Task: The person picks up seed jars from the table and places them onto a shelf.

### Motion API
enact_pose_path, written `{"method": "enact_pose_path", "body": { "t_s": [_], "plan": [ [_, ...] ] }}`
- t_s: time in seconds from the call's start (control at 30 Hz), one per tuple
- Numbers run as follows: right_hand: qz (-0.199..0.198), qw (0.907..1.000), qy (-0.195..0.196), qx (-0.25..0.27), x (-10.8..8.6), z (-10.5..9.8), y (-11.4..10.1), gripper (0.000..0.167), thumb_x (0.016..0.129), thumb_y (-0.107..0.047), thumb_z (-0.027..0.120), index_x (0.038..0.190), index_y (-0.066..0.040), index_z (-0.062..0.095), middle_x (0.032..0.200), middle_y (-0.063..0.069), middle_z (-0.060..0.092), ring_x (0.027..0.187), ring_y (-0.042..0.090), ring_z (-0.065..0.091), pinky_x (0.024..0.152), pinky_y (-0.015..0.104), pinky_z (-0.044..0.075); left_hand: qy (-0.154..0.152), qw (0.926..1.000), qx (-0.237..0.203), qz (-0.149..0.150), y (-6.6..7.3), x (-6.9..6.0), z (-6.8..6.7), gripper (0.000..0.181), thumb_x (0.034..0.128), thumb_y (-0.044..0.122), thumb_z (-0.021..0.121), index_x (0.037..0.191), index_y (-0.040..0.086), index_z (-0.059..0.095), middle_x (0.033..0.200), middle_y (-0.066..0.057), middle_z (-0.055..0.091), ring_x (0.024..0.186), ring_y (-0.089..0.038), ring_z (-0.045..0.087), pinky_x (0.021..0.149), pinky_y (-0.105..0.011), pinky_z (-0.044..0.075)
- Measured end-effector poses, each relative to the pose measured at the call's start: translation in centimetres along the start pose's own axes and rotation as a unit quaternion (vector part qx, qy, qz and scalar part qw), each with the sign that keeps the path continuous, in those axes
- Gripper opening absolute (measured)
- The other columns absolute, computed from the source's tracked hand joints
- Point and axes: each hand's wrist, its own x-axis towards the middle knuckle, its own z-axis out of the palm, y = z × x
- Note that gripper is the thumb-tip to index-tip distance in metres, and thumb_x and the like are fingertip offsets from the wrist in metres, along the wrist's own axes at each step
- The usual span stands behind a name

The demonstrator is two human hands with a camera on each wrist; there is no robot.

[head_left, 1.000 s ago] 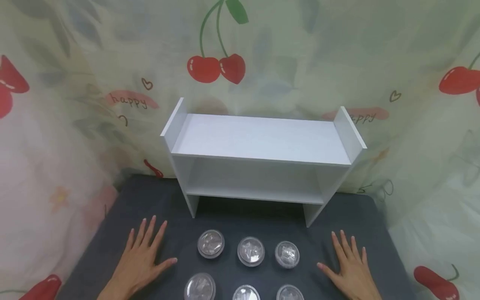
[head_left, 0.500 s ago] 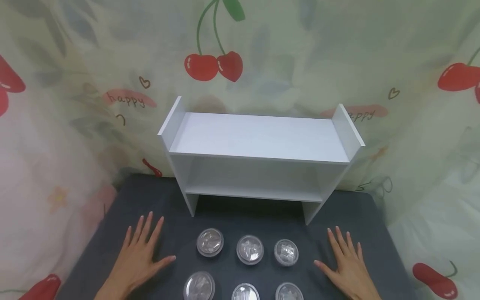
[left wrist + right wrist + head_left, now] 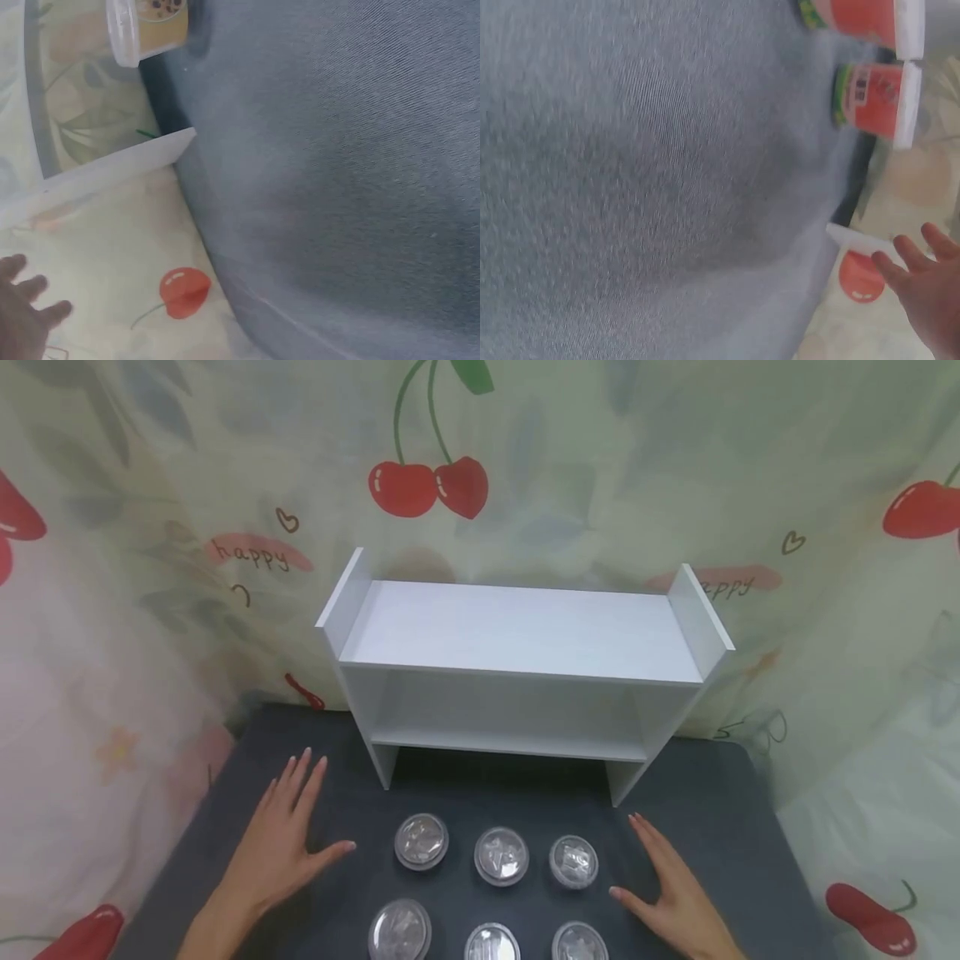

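At lower left the left hand [image 3: 273, 843], and at lower right the right hand [image 3: 675, 897], hold nothing, thumbs apart from fingers. Six lidded cups [image 3: 501, 857] stand bottom centre in two rows, probably for reach from either side; the white shelf [image 3: 517, 631], mid-frame, seems set back to leave them room.

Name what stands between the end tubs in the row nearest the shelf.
The head view shows one lidded tub, with bare dark tabletop on either side.
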Motion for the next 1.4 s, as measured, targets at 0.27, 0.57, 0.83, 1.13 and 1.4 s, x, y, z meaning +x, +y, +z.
{"method": "enact_pose_path", "body": {
  "t_s": [0.27,0.57,0.83,1.13,1.4],
  "plan": [
    [-0.047,0.9981,0.026,0.032,-0.3,0.6,-1.5,0.100,0.073,-0.030,0.089,0.156,-0.019,0.033,0.150,0.005,0.044,0.137,0.005,0.035,0.103,0.004,0.017,0.089,0.9934,-0.023,0.068,0.4,1.8,-1.4,0.106,0.0828,0.078,0.053,0.157,0.007,0.027,0.161,-0.015,0.025,0.142,-0.043,0.030,0.119,-0.045,0.019],
    [-0.077,0.9952,0.025,0.055,-0.3,0.3,-2.6,0.095,0.073,-0.023,0.090,0.153,-0.015,0.038,0.144,0.006,0.049,0.129,0.011,0.047,0.098,0.009,0.033,0.121,0.9891,-0.040,0.073,0.6,3.1,-2.7,0.096,0.0887,0.074,0.049,0.156,0.008,0.031,0.159,-0.014,0.031,0.141,-0.036,0.036,0.112,-0.046,0.030],
    [-0.083,0.9894,-0.010,0.119,-1.0,0.0,-3.3,0.087,0.077,-0.018,0.087,0.150,-0.009,0.041,0.143,0.000,0.049,0.121,0.011,0.053,0.089,0.023,0.051,0.124,0.9869,-0.080,0.066,1.3,5.1,-4.9,0.096,0.0883,0.072,0.052,0.156,0.008,0.029,0.161,-0.009,0.029,0.140,-0.031,0.038,0.094,-0.054,0.041],
    [-0.118,0.9758,-0.042,0.179,-2.1,0.2,-3.8,0.084,0.076,-0.012,0.087,0.146,0.001,0.043,0.136,0.014,0.054,0.118,0.016,0.058,0.084,0.033,0.055,0.127,0.9805,-0.128,0.078,2.4,7.6,-7.3,0.097,0.0885,0.070,0.053,0.158,0.009,0.024,0.162,-0.009,0.027,0.146,-0.028,0.028,0.116,-0.031,0.025],
    [-0.128,0.9698,-0.048,0.202,-2.8,1.1,-3.7,0.085,0.073,-0.009,0.088,0.144,0.003,0.044,0.135,0.017,0.054,0.118,0.017,0.059,0.083,0.035,0.056,0.131,0.9765,-0.150,0.083,2.7,8.7,-8.5,0.099,0.0878,0.070,0.054,0.158,0.009,0.021,0.162,-0.009,0.026,0.145,-0.028,0.032,0.116,-0.026,0.023]
  ]
}}
